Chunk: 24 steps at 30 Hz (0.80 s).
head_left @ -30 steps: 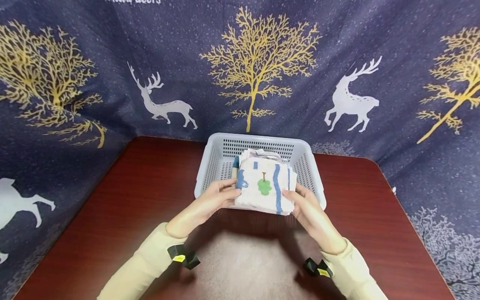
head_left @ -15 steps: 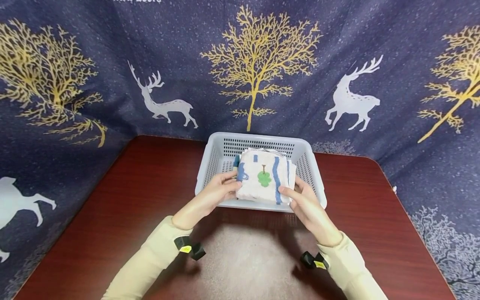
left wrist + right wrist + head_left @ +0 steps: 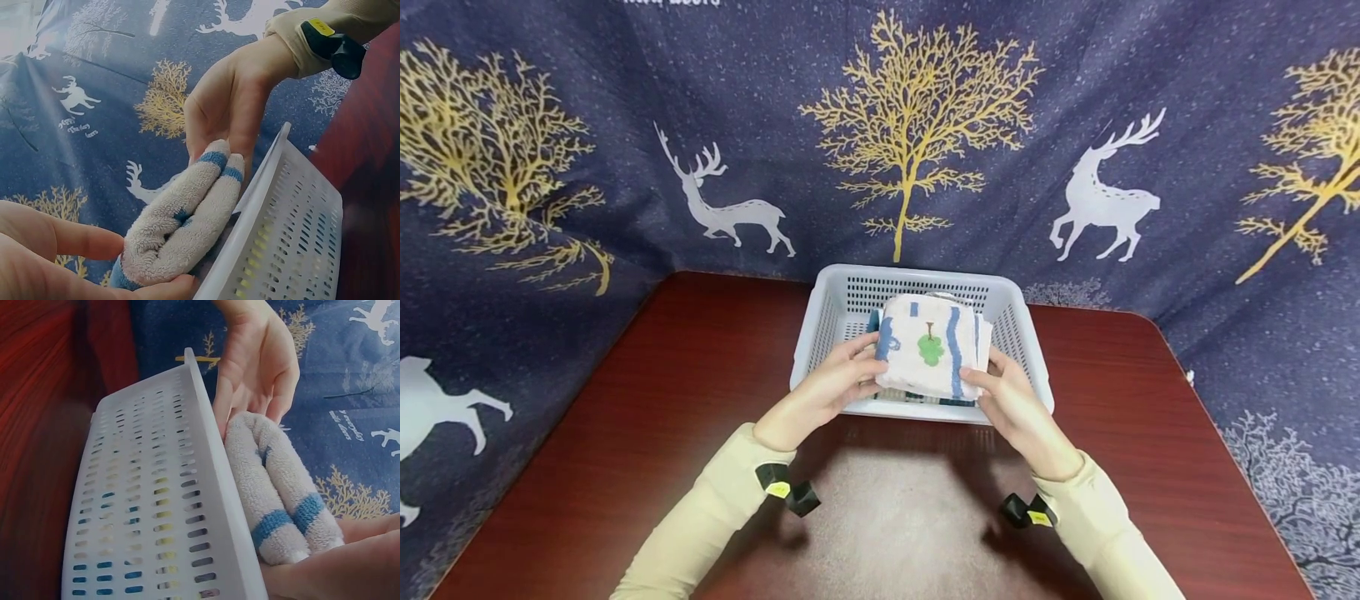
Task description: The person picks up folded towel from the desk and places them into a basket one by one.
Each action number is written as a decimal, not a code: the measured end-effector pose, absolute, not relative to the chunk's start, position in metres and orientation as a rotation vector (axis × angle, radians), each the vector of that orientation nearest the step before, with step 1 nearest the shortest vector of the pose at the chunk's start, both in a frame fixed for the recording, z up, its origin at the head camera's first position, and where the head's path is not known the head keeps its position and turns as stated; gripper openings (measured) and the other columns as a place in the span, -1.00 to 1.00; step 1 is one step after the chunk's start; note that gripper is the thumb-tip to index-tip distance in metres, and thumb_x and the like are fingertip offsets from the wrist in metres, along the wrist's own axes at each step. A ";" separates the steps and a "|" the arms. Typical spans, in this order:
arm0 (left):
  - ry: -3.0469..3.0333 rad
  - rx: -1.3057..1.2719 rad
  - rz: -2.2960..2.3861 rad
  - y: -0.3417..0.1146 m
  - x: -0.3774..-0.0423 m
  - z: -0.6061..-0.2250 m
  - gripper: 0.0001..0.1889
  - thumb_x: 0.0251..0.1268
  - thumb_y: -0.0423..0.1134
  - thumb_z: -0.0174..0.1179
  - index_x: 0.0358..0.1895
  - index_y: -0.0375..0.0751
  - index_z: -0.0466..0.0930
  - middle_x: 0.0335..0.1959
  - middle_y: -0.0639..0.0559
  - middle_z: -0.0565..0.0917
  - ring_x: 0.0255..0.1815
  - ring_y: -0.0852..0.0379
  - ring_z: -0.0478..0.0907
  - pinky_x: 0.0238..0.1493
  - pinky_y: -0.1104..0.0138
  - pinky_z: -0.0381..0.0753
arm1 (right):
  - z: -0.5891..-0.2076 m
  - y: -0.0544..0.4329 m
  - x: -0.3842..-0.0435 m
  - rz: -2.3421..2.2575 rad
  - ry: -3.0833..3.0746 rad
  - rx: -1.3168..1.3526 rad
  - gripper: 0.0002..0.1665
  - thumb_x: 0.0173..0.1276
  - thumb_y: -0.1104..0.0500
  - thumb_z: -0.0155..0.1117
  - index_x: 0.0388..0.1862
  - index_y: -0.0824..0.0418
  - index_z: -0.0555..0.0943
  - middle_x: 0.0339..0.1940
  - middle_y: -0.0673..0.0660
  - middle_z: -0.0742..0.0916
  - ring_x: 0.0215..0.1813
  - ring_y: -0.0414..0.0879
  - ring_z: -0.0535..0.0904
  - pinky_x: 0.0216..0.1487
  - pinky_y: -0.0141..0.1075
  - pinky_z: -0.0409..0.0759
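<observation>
A folded white towel (image 3: 931,350) with blue stripes and a green tree figure is held level over the grey-white plastic basket (image 3: 808,333). My left hand (image 3: 831,379) grips its left edge, thumb on top and fingers beneath. On the opposite edge my right hand (image 3: 1018,404) holds it the same way. Seen from the left wrist, the towel (image 3: 187,219) is doubled into thick layers just above the basket rim (image 3: 244,225). From the right wrist, its blue-banded end (image 3: 287,519) lies between my right thumb and fingers (image 3: 344,569). Other folded cloths in the basket are mostly hidden under it.
The basket stands at the back of a dark red wooden table (image 3: 722,333), near a navy cloth backdrop (image 3: 850,208) printed with deer and trees. Blue and yellow items show through the basket's slotted wall (image 3: 137,506). Each sleeve carries a small black wrist camera (image 3: 790,487).
Both hands have moved the towel forward, farther over the basket. The near inner part of the basket and the cloths there now show in front of the towel.
</observation>
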<state>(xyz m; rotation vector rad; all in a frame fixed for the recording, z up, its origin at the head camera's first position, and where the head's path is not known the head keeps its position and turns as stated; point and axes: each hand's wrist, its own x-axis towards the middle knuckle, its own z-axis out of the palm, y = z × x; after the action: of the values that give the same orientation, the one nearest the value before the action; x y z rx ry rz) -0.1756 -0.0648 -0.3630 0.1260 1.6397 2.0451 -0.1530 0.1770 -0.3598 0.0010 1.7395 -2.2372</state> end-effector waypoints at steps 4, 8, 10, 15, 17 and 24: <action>1.625 0.112 2.050 -0.064 -0.176 -0.360 -0.25 0.34 -0.45 -0.06 0.53 -0.31 -0.19 0.48 -0.32 0.15 0.00 0.16 0.49 0.43 -0.02 0.23 | -0.357 0.180 -0.156 -2.204 1.733 -0.013 -0.35 0.40 0.45 -0.10 0.46 0.30 0.08 -0.09 -0.11 0.69 -0.10 -0.27 0.66 -0.08 -0.37 0.62; 1.624 0.096 2.052 -0.063 -0.178 -0.360 -0.26 0.35 -0.48 -0.07 0.53 -0.33 -0.20 0.47 -0.33 0.16 0.10 0.09 0.44 0.45 -0.02 0.19 | -0.355 0.181 -0.158 -2.169 1.696 -0.056 -0.27 0.43 0.46 -0.25 0.55 0.21 -0.04 0.22 0.06 0.52 -0.01 -0.21 0.64 0.10 -0.05 0.61; 1.631 0.083 2.045 -0.062 -0.179 -0.361 -0.27 0.36 -0.49 -0.07 0.53 -0.33 -0.18 0.46 -0.32 0.18 0.07 0.10 0.45 0.44 0.00 0.21 | -0.355 0.182 -0.159 -2.152 1.681 -0.062 -0.25 0.44 0.46 -0.29 0.57 0.17 -0.08 0.36 0.15 0.38 0.04 -0.20 0.62 0.16 0.05 0.55; 1.642 0.074 2.041 -0.063 -0.181 -0.361 -0.28 0.39 -0.47 -0.08 0.53 -0.31 -0.19 0.47 -0.31 0.18 0.09 0.11 0.43 0.44 0.02 0.21 | -0.358 0.183 -0.163 -2.131 1.707 -0.029 -0.31 0.50 0.40 -0.22 0.57 0.20 -0.03 0.31 0.13 0.42 0.03 -0.23 0.63 0.19 -0.06 0.56; 1.634 0.082 2.048 -0.063 -0.183 -0.361 -0.28 0.39 -0.47 -0.09 0.53 -0.31 -0.21 0.48 -0.30 0.15 0.14 0.09 0.41 0.45 0.02 0.19 | -0.358 0.183 -0.164 -2.135 1.719 -0.014 -0.33 0.51 0.38 -0.18 0.55 0.23 0.00 0.21 0.05 0.50 0.02 -0.25 0.64 0.17 -0.12 0.58; 1.616 0.075 2.087 -0.062 -0.189 -0.359 -0.30 0.41 -0.46 -0.09 0.53 -0.29 -0.17 0.46 -0.30 0.20 0.10 0.07 0.49 0.42 0.01 0.26 | -0.360 0.185 -0.169 -2.174 1.733 0.043 -0.33 0.51 0.28 -0.02 0.51 0.34 0.05 0.00 -0.07 0.61 -0.03 -0.28 0.64 0.11 -0.23 0.62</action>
<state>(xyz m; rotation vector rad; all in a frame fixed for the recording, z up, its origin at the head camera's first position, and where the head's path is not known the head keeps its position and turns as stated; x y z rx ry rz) -0.1888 -0.0618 -0.3586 0.0752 1.6157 2.0866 -0.1690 0.1848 -0.3595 0.0429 1.7326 -2.1739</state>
